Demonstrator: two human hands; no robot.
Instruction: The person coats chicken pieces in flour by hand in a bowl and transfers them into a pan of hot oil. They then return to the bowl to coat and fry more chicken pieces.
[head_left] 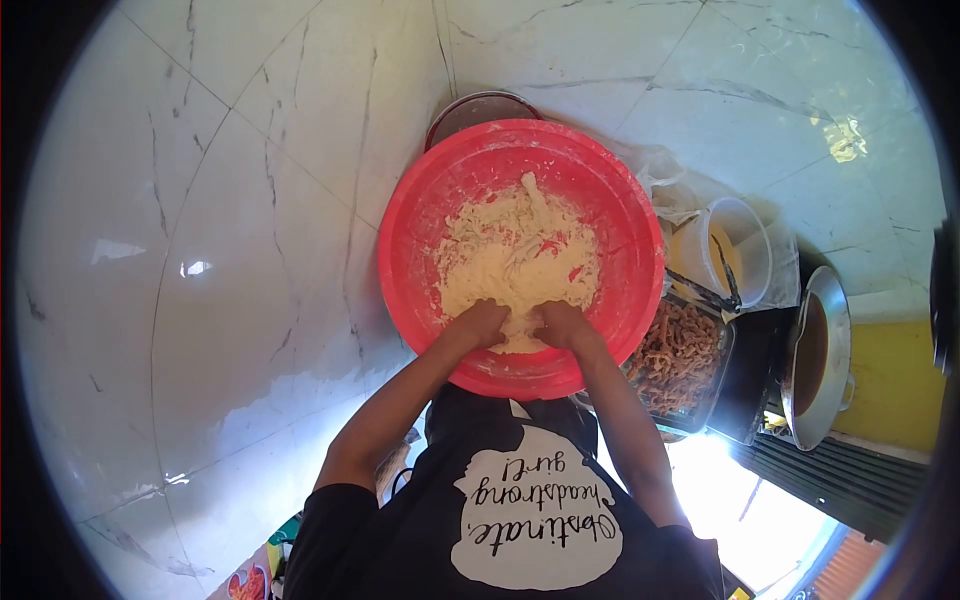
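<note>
A wide red plastic basin (402, 250) holds a pale, crumbly floury dough (520, 255), with loose flour smeared on the basin's inner wall. My left hand (482, 323) is pressed into the near left part of the dough, its fingers curled and partly buried. Close beside it, my right hand (560, 324) is also closed in the dough, knuckles up. A strip of dough lies between the two hands. The fingertips of both are hidden in the mixture.
To the right stand a tray of brown fried strips (680, 355), a clear plastic bucket (745, 250) with yellowish contents and a wide metal pan (835, 370) of brown liquid. A round dark-rimmed container (480, 108) shows behind the basin. Marbled tile walls (250, 200) enclose the corner.
</note>
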